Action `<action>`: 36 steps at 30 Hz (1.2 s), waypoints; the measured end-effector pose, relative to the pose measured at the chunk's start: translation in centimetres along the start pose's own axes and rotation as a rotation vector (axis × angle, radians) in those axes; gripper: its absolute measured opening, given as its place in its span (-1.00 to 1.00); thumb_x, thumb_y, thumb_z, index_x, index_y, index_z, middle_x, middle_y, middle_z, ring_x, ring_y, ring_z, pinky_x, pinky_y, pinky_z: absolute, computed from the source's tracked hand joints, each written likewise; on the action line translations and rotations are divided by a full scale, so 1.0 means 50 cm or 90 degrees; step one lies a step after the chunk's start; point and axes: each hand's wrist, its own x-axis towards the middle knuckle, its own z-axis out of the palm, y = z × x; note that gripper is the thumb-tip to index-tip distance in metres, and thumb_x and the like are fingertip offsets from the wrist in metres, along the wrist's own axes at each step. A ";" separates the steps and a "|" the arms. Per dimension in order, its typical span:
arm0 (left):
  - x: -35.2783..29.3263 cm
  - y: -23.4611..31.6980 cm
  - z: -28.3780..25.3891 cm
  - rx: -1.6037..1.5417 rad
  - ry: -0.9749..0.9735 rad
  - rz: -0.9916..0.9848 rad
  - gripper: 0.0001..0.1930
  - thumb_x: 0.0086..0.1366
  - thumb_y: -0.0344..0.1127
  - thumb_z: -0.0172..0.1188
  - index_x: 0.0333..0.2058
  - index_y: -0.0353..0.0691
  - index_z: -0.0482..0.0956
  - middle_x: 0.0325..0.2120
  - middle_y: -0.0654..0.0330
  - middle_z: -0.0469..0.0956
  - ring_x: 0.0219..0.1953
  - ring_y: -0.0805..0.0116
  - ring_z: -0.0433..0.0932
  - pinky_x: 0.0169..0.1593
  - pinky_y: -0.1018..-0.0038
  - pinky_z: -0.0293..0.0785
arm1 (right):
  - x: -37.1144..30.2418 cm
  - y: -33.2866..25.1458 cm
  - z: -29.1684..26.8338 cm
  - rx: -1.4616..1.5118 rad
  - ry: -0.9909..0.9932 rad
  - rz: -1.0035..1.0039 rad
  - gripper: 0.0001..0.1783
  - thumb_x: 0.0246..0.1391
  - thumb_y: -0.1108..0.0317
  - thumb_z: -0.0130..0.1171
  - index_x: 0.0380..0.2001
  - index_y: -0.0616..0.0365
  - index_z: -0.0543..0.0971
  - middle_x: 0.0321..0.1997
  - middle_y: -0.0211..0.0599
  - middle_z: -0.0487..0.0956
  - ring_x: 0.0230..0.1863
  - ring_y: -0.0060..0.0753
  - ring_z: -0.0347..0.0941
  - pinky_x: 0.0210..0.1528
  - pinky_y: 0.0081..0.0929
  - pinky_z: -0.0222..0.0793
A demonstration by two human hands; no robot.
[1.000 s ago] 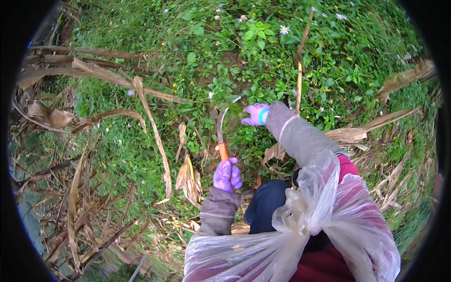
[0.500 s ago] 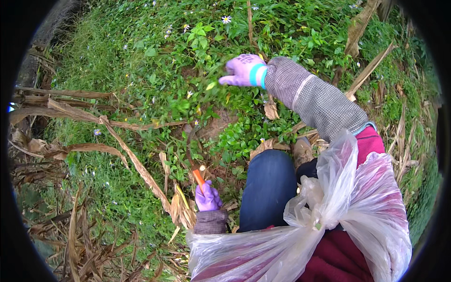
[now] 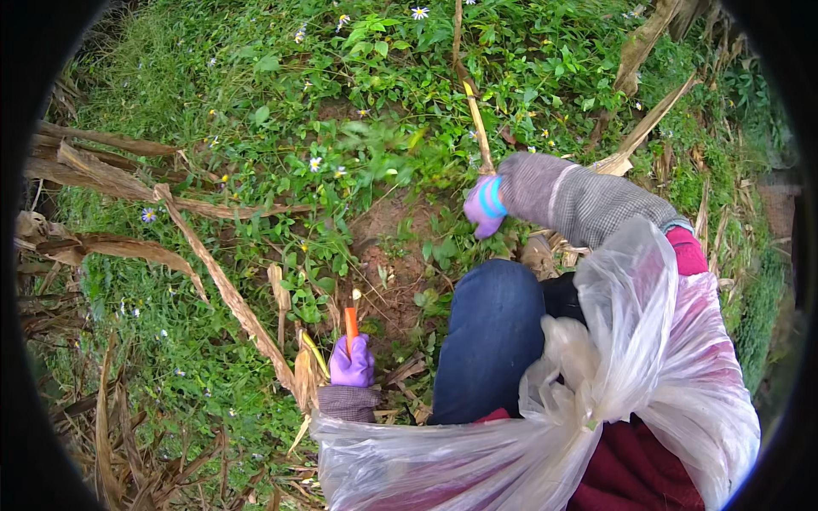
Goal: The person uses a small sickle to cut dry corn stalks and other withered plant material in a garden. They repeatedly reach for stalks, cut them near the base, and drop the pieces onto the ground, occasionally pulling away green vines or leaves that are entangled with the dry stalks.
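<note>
Orange tool handle [image 3: 350, 320], smooth and straight, standing upright out of the left hand [image 3: 352, 364] in its purple glove, fingers wrapped fully round the lower end; blade hidden or too small to tell. Just beyond the handle, a patch of bare brown soil [image 3: 388, 255], rough and crumbly, the one open gap in the growth. Past the soil, right hand [image 3: 484, 207], also purple-gloved with a blue cuff band, curled down into low green leafy weeds [image 3: 443, 247]; whether anything is gripped cannot be told. Left of the soil, long dry maize leaves [image 3: 217, 272], papery and tan, hemming that edge. Nearer than the soil, a crinkled clear plastic bag [image 3: 596, 383].
</note>
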 end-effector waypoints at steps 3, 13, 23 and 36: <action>0.031 -0.010 0.019 0.046 -0.072 0.009 -0.71 0.30 -0.03 0.06 -0.20 -0.12 0.39 -0.72 0.36 0.31 -0.82 0.59 0.14 -0.78 0.60 0.06 | -0.011 0.018 0.046 -0.041 0.058 0.081 -0.56 -0.06 -0.11 0.07 -0.38 -0.01 0.65 -0.45 -0.26 0.61 -0.29 -0.13 0.53 -0.15 -0.21 0.36; 0.232 0.012 0.163 -0.157 -0.196 -0.113 -0.77 0.37 -0.08 -0.08 -0.24 -0.11 0.36 -0.70 0.39 0.23 -0.80 0.59 0.08 -0.76 0.59 0.02 | 0.019 -0.108 0.027 -0.254 0.701 -0.142 -0.51 -0.27 -0.04 0.31 -0.28 -0.01 0.50 -0.27 -0.44 0.54 -0.15 -0.36 0.42 0.01 -0.30 0.20; 0.258 -0.036 0.224 0.074 -0.248 -0.044 -0.78 0.36 -0.09 -0.05 -0.29 -0.11 0.36 -0.72 0.35 0.30 -0.78 0.56 0.14 -0.72 0.58 0.05 | 0.074 -0.038 0.005 -0.464 0.158 0.192 -0.68 -0.02 0.16 0.11 -0.21 0.01 0.63 -0.16 -0.43 0.58 -0.03 -0.27 0.39 0.14 -0.10 0.05; 0.025 -0.007 -0.011 0.015 -0.160 -0.122 -0.75 0.32 -0.08 0.03 -0.32 -0.14 0.41 -0.77 0.37 0.28 -0.85 0.57 0.10 -0.79 0.60 -0.01 | -0.087 0.071 -0.102 0.447 0.430 0.322 -0.60 0.05 0.03 0.04 -0.29 0.15 0.59 -0.32 -0.20 0.57 -0.29 -0.34 0.51 -0.11 -0.28 0.44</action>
